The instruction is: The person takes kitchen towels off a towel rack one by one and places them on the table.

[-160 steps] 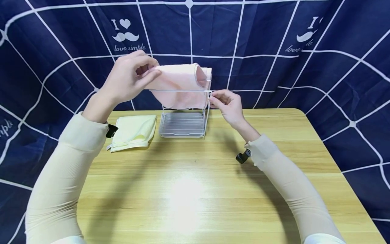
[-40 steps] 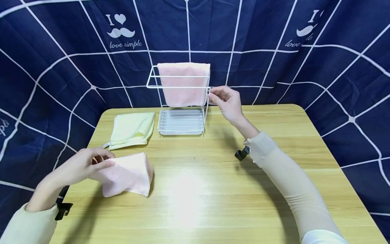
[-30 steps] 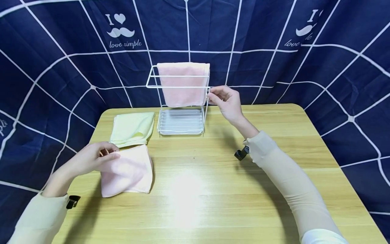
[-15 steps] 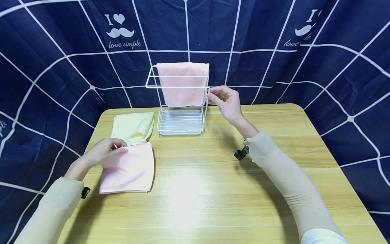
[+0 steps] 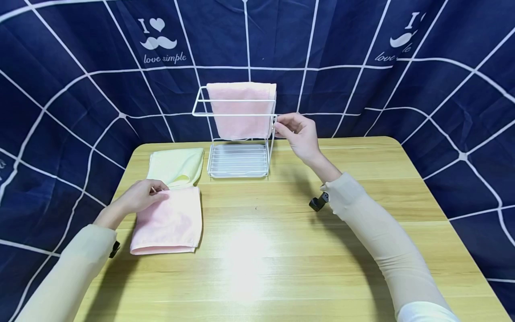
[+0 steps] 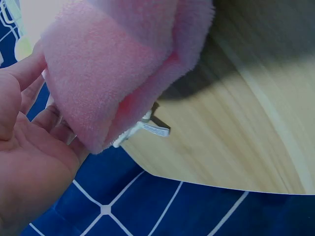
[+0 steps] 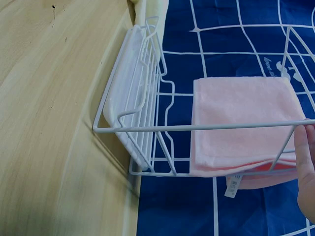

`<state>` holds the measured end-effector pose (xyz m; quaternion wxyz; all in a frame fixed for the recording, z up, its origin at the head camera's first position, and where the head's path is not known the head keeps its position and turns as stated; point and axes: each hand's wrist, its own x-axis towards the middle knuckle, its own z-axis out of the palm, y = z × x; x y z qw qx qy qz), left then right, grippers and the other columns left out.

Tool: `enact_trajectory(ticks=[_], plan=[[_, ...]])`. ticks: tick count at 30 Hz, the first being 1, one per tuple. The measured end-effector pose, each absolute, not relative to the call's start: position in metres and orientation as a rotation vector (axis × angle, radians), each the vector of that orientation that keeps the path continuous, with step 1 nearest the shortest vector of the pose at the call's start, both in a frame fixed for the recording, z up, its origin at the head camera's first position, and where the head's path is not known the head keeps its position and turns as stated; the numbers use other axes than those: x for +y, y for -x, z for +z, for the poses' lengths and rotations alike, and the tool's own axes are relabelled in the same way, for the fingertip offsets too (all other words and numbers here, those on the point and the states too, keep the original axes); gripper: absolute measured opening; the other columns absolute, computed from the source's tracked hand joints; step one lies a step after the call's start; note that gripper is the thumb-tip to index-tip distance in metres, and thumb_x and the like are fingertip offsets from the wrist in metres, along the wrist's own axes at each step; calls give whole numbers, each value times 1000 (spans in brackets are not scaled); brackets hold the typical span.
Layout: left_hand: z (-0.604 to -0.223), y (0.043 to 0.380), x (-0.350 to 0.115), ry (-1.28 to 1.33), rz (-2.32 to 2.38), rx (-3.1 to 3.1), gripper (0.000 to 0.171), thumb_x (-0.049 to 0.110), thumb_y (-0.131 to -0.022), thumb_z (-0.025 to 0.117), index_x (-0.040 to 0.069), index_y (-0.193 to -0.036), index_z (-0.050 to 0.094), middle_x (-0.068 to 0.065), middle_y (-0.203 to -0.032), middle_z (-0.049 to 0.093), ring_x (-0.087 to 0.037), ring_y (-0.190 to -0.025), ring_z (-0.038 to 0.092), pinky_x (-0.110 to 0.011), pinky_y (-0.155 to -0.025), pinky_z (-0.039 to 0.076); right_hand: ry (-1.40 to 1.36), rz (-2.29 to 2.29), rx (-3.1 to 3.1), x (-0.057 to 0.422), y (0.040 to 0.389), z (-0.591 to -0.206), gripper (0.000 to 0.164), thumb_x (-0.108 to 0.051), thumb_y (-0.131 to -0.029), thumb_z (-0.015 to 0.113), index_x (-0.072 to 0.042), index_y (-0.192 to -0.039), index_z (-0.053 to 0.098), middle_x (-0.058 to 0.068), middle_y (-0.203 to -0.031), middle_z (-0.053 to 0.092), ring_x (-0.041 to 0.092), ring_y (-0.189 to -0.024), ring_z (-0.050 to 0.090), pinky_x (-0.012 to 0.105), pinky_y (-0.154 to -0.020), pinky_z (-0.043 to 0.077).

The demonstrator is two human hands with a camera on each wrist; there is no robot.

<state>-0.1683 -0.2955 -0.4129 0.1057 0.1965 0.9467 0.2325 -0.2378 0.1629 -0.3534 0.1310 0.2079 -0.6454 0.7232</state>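
At the left of the table, my left hand [image 5: 141,195] pinches the upper edge of a folded pink towel [image 5: 170,223]. In the left wrist view this plush towel [image 6: 113,54] lies between thumb and fingers, close over the wood. Beyond it rests a folded yellow towel [image 5: 177,166], its near edge overlapped by the pink one. My right hand [image 5: 299,136] grips the right upright of a white wire rack [image 5: 233,115] at the top corner. Another pink towel [image 5: 241,91] hangs over the rack's rear bar, and a white label [image 7: 233,186] dangles under it in the right wrist view.
The rack's base carries a shallow white tray [image 5: 239,167] under wire slats. It stands near the far edge of the wooden table [image 5: 322,250]. A dark blue curtain [image 5: 342,40] with white grid lines surrounds the table's back and sides.
My left hand has carried a pink towel from the rack down to the table's left, then forward toward the yellow towel, where it now spreads flatter. The right hand keeps its grip on the rack.
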Motion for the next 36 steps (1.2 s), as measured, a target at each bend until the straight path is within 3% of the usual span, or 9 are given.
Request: enact_trajectory(ticks=[4, 7, 11, 14, 26, 30, 32, 34, 36], plan=[[-420, 171, -299, -570, 672, 2795, 13, 16, -98, 74, 4, -103, 76, -9, -93, 77, -18, -83, 65, -38, -79, 52, -609, 2100, -1872, 163, 238, -354, 10, 13, -94, 68, 16, -104, 69, -6, -87, 78, 7, -79, 76, 24, -76, 64], [-423, 172, -301, -568, 669, 2798, 15, 16, -97, 75, 3, -104, 76, -10, -94, 78, -19, -84, 66, -39, -80, 53, -609, 2101, -1869, 163, 238, -354, 9, 13, -94, 68, 9, -102, 72, -5, -88, 78, 7, -79, 76, 24, -76, 64], [-423, 172, -302, -533, 701, 2793, 14, 15, -97, 75, 3, -103, 76, -9, -92, 78, -18, -82, 65, -35, -78, 52, -605, 2100, -1875, 163, 238, -354, 29, 13, -94, 68, -14, -96, 77, -5, -88, 78, 9, -79, 76, 24, -76, 64], [-419, 171, -303, -492, 726, 2790, 14, 14, -97, 74, 3, -103, 76, -11, -93, 77, -18, -82, 65, -31, -76, 51, -606, 2101, -1876, 163, 238, -354, 31, 13, -94, 68, -17, -96, 76, -5, -88, 78, 9, -79, 77, 24, -76, 64], [-402, 166, -308, -468, 745, 2808, 23, 18, -96, 76, -1, -109, 75, -17, -99, 77, -22, -86, 69, -29, -74, 52, -603, 2089, -1879, 163, 239, -355, 9, 12, -94, 68, 11, -103, 71, -6, -88, 78, 9, -79, 77, 24, -76, 64], [-389, 166, -307, -489, 755, 2855, 24, 18, -98, 73, -1, -112, 75, -19, -101, 77, -28, -90, 72, -31, -77, 54, -611, 2086, -1880, 163, 239, -355, 18, 12, -95, 68, 23, -108, 64, -6, -88, 78, 11, -80, 77, 25, -76, 65], [-379, 167, -305, -513, 753, 2894, 24, 18, -98, 73, 0, -113, 75, -19, -101, 78, -30, -90, 73, -29, -76, 54, -613, 2088, -1878, 163, 239, -355, 14, 12, -94, 68, 20, -106, 67, -6, -89, 78, 11, -80, 77, 25, -76, 65], [-369, 167, -302, -524, 767, 2932, 22, 18, -98, 74, 1, -112, 76, -18, -100, 78, -30, -88, 74, -26, -72, 53, -618, 2084, -1878, 163, 238, -354, 9, 12, -94, 68, 8, -101, 73, -5, -89, 78, 11, -80, 77, 25, -76, 65], [-358, 168, -297, -554, 796, 2967, 20, 17, -97, 75, 2, -111, 76, -18, -100, 78, -25, -85, 74, -22, -70, 53, -620, 2080, -1879, 163, 238, -354, 20, 12, -95, 68, -6, -98, 76, -6, -89, 78, 9, -80, 77, 25, -76, 65]])
